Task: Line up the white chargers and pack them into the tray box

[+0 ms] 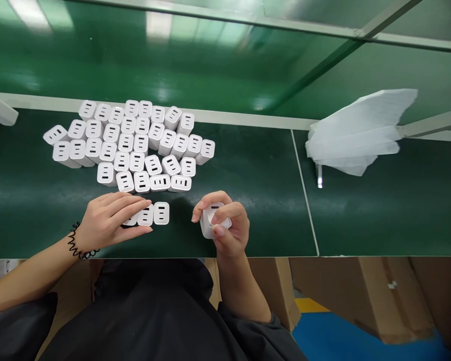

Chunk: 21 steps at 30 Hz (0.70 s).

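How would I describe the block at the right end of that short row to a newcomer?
On the green table, find the big cluster of white blocks, then the short row between it and the table's near edge. The block to pick is the row's last on the right, toward the right hand. Unlike its row neighbours, it is wholly uncovered by the left hand.
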Each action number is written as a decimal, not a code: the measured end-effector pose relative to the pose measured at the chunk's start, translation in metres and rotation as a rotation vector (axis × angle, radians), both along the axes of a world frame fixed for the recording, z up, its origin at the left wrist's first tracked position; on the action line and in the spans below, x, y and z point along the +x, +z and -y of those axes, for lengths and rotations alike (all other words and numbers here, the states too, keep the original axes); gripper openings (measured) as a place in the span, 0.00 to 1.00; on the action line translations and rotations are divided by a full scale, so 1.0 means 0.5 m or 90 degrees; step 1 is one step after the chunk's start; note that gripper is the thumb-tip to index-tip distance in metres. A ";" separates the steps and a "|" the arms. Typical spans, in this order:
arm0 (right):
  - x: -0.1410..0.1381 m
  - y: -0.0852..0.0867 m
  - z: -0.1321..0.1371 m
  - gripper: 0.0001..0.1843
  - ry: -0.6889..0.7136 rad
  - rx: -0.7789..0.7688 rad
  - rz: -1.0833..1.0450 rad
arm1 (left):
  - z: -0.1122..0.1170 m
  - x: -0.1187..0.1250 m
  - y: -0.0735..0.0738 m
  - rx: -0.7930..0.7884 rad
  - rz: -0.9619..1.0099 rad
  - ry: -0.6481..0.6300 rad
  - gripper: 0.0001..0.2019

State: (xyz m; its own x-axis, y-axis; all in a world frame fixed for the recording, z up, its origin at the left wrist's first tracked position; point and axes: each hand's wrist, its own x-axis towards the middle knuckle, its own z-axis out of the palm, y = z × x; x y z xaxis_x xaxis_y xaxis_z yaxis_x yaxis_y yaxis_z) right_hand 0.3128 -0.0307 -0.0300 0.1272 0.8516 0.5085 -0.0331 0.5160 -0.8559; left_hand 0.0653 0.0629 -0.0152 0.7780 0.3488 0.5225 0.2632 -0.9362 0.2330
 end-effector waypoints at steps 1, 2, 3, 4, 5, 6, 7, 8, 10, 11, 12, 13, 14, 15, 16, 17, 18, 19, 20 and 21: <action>0.000 0.000 -0.001 0.06 0.000 0.002 -0.003 | 0.000 0.000 0.000 0.000 0.000 0.000 0.25; 0.001 -0.001 -0.001 0.07 -0.002 0.004 -0.002 | 0.000 0.000 0.001 0.000 0.000 0.000 0.25; 0.001 -0.002 -0.001 0.07 -0.005 0.004 0.001 | 0.000 0.000 0.001 0.000 -0.001 0.000 0.25; 0.001 -0.003 -0.001 0.07 -0.009 0.005 0.004 | 0.000 0.000 0.001 0.000 -0.001 0.000 0.25; 0.002 -0.004 0.000 0.07 -0.014 0.005 0.007 | 0.000 -0.001 0.002 0.000 -0.001 0.001 0.25; 0.002 -0.006 0.000 0.07 -0.019 0.005 0.008 | 0.000 -0.001 0.002 0.001 0.000 0.001 0.24; 0.002 -0.007 0.000 0.07 -0.023 0.003 0.007 | 0.000 -0.001 0.002 0.002 0.002 0.000 0.24; 0.002 -0.008 0.001 0.07 -0.025 0.002 0.004 | 0.000 -0.001 0.002 0.003 0.003 0.000 0.24; 0.003 -0.010 0.001 0.06 -0.019 -0.001 -0.004 | 0.000 -0.002 0.002 0.002 0.003 0.000 0.24; 0.004 -0.010 0.001 0.05 -0.012 -0.001 -0.007 | 0.000 -0.002 0.002 0.001 0.003 0.002 0.24; 0.005 -0.011 0.002 0.05 -0.003 -0.001 -0.007 | 0.000 -0.002 0.001 -0.002 0.000 0.003 0.25; 0.005 -0.011 0.003 0.05 0.005 -0.004 -0.004 | 0.000 -0.002 0.000 -0.004 -0.002 0.005 0.25; 0.005 -0.011 0.004 0.05 0.008 -0.011 0.005 | 0.001 -0.002 0.000 -0.006 -0.002 0.007 0.25; 0.006 -0.010 0.006 0.04 0.008 -0.025 0.016 | 0.001 -0.003 -0.001 -0.008 -0.003 0.008 0.25; 0.005 -0.009 0.008 0.03 0.009 -0.048 0.032 | 0.001 -0.002 -0.001 -0.009 -0.003 0.009 0.25; 0.005 -0.007 0.009 0.02 0.016 -0.078 0.052 | 0.002 -0.002 -0.002 -0.009 -0.002 0.010 0.25; 0.004 -0.005 0.011 0.05 0.031 -0.110 0.077 | 0.002 -0.002 -0.002 -0.009 -0.002 0.010 0.25; 0.002 -0.002 0.012 0.09 0.053 -0.139 0.106 | 0.002 -0.002 -0.002 -0.007 -0.001 0.009 0.25; 0.001 0.000 0.013 0.13 0.074 -0.157 0.136 | 0.003 -0.002 -0.002 -0.006 -0.001 0.007 0.26; -0.001 0.002 0.013 0.15 0.089 -0.164 0.166 | 0.004 -0.002 -0.002 -0.006 -0.001 0.005 0.26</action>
